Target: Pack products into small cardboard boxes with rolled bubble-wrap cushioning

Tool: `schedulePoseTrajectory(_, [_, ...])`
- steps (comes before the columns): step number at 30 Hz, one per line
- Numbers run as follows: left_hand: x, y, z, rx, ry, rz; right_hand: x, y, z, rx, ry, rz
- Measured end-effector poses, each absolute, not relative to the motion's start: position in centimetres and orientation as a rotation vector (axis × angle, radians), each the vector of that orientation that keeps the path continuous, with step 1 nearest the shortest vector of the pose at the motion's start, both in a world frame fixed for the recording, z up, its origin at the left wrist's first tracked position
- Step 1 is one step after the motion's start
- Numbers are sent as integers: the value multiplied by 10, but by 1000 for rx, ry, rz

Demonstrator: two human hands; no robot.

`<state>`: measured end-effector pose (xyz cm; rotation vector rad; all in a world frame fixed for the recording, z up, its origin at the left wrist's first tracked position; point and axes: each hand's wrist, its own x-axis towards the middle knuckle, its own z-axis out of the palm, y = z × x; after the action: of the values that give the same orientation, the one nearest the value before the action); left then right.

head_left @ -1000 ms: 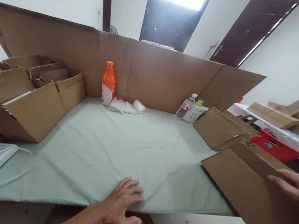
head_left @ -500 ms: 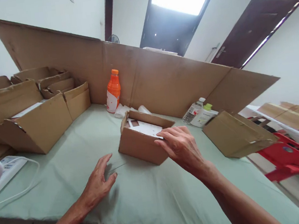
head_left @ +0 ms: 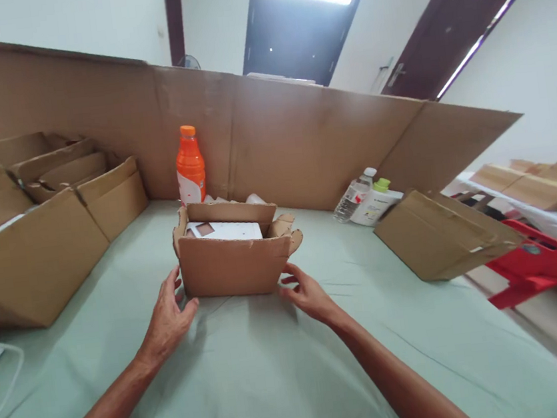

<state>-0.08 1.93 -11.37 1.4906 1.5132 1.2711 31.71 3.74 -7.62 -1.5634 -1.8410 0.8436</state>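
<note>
A small open cardboard box (head_left: 231, 258) sits upright near the middle of the surface (head_left: 287, 369), which is covered with a pale green cloth; its top flaps stand open and a white card or packet (head_left: 225, 230) lies inside, though what it is cannot be made out from this angle. The left hand (head_left: 167, 315) is at the box's lower left corner, fingers spread and thumb touching the front face; the right hand (head_left: 305, 293) is at the lower right corner, fingers loosely open and fingertips against the cardboard; neither hand is closed around the box, they bracket it from both sides.

Behind the box stands an orange bottle (head_left: 190, 165) with an orange cap, close to a tall cardboard screen (head_left: 301, 139) that runs along the far edge of the surface; to the right, by the screen, lie a clear bottle (head_left: 355, 195) and a white bottle with a green cap (head_left: 375, 201), touching each other; a closed brown box (head_left: 437, 234) rests tilted just beyond them. On the left, larger open boxes (head_left: 35, 237) are stacked together; a red stool (head_left: 536, 267) shows off the right edge.
</note>
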Motion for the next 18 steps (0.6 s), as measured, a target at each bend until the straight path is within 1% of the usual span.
schedulePoseTrajectory(5, [15,47,-118,1425,1605,1336,284,70,-83,-1550,-1826,831])
schedulePoseTrajectory(9, [18,65,-114,1419,1625,1409,297,82,-87,-1380,-1921,931])
schedulePoseTrajectory(10, [19,67,-115,1413,1610,1428,305,88,-88,-1350,-1975,909])
schedulePoseTrajectory(14, [20,66,-120,1361,1591,1423,343,134,-91,-1428,-2097,587])
schedulePoseTrajectory(18, [16,61,-129,1381,1710,1336,365,212,-93,-1519,-2048,361])
